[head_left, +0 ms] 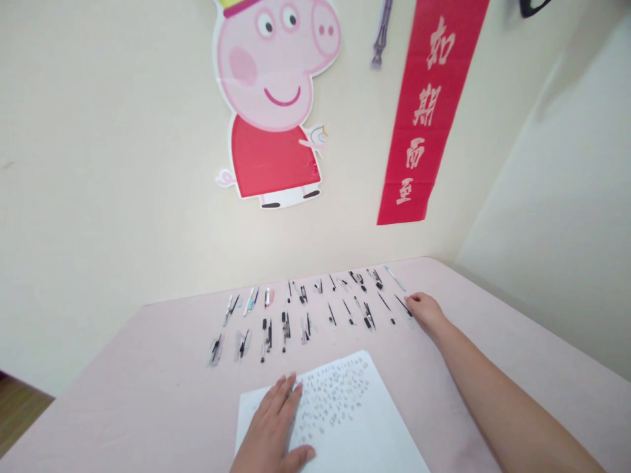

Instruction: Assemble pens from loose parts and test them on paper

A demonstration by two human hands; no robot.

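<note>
My left hand [273, 427] lies flat, fingers together, on the left part of a white sheet of paper [345, 420] covered with handwriting. My right hand [426, 311] reaches far across the pink table [148, 368] to the right end of two rows of pens [305, 309]. Its fingers curl onto a black pen [403, 305] at the end of the near row and touch it. The pens lie side by side, mostly black, a few with clear or coloured barrels.
The table stands against a cream wall in a corner. On the wall hang a cartoon pig sticker [276, 98] and a red banner with gold characters [428, 112]. A bit of wooden floor [20, 414] shows at the lower left.
</note>
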